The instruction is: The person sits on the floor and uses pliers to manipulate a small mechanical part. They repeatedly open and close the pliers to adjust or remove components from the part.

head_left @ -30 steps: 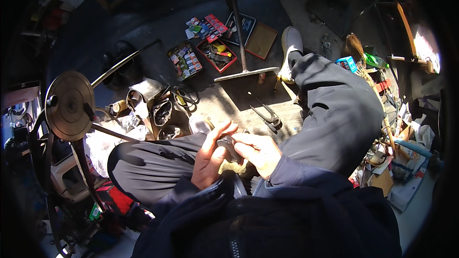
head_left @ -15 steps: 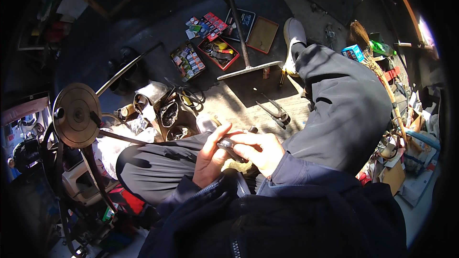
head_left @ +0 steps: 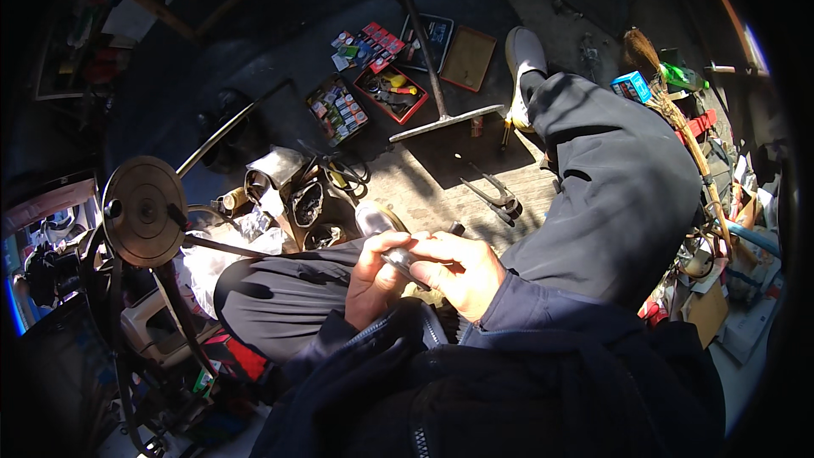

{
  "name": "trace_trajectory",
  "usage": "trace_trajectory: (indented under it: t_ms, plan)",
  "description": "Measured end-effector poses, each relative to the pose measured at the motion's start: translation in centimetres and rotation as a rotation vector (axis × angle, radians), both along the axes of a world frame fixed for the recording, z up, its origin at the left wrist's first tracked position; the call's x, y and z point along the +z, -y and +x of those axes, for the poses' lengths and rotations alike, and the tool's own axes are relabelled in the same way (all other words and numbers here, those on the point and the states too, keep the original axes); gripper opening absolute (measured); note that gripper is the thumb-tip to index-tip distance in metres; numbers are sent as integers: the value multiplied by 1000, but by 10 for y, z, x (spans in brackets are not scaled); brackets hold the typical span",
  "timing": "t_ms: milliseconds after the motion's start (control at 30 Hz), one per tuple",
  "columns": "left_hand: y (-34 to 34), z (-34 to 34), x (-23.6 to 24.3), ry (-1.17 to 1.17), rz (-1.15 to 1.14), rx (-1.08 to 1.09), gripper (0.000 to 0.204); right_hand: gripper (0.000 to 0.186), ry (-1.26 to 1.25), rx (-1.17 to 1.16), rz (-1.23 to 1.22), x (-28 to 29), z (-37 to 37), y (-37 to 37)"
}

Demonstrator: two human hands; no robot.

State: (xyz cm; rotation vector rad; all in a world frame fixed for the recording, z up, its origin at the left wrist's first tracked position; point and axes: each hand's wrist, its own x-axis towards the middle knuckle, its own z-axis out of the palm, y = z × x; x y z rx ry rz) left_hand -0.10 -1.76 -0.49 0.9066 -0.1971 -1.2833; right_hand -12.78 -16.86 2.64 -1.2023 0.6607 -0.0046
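My left hand (head_left: 371, 282) and my right hand (head_left: 463, 280) are closed round a small dark, partly shiny object (head_left: 400, 261) above my lap; what it is I cannot make out. A dark rounded end (head_left: 454, 229) shows just beyond my right fingers; whether it joins that object I cannot tell. Metal pincers (head_left: 500, 203) lie on the sunlit floor ahead, between my grey-shod feet. Beyond them an iron post on a flat bar (head_left: 437, 89) lies by a dark mat.
Small boxes (head_left: 337, 107), a red tool tray (head_left: 390, 93) and a tan tray (head_left: 467, 58) lie ahead. A machine with a round wheel (head_left: 144, 210) stands left, beside bags (head_left: 229, 259). At right are a straw broom (head_left: 678, 119), a green bottle (head_left: 685, 75) and piled clutter.
The view has shifted, so the surroundings sit further right. My left fingers have curled in more over the object, which has tilted, and the dark end has come into sight above my right hand.
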Motion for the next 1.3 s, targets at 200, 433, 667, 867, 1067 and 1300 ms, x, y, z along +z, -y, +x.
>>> trace_trajectory:
  t_ms: [200, 433, 667, 867, 1067, 1300]
  plan:
    - [-8, 2, -15, -30, -95, 73, 33, 35, 116, -104, 66, 4, 1, -4]
    - [-12, 4, -26, -24, -81, 67, 32, 38, 148, -152, 172, 0, 2, -5]
    - [1, 0, -20, 36, -34, 133, 37, 38, 85, -167, 231, -2, 1, -4]
    - [-2, 1, -24, 57, -29, 160, 36, 39, 62, -166, 406, -6, 3, -2]
    - [-3, -3, -23, 170, 19, 194, 33, 38, 11, -165, 587, -2, 4, 2]
    - [0, -3, -19, 167, -37, 227, 31, 39, 51, -188, 630, -4, 8, 0]
